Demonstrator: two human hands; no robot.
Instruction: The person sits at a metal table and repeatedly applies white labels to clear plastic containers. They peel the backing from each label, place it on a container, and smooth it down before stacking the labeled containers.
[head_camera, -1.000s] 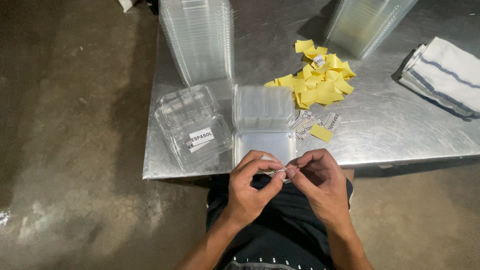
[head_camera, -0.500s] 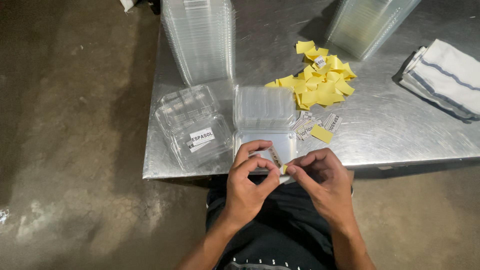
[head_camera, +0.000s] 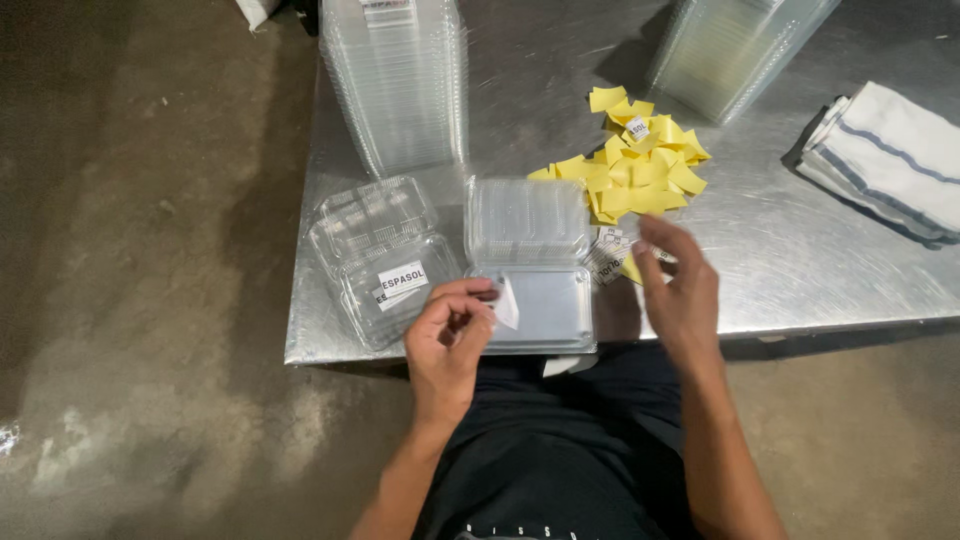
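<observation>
My left hand (head_camera: 449, 335) pinches a small white sticker (head_camera: 507, 305) over the near left corner of an open clear clamshell container (head_camera: 530, 265). My right hand (head_camera: 677, 285) is raised with fingers spread and holds nothing, just right of that container, near a few white labels (head_camera: 608, 255) on the steel table (head_camera: 760, 250). Left of the open container lies a clear clamshell with a white label (head_camera: 385, 255) on its lid. A heap of yellow backing papers (head_camera: 630, 170) lies beyond my right hand.
A tall stack of clear containers (head_camera: 395, 80) stands at the back left of the table, a second stack (head_camera: 735, 45) leans at the back right. A folded white cloth with blue stripes (head_camera: 885, 160) lies at the right. Concrete floor (head_camera: 140, 270) lies to the left.
My hands were together peeling a sticker in front of me. Now they are apart: the left keeps the sticker, the right has moved right and up toward the labels with fingers spread.
</observation>
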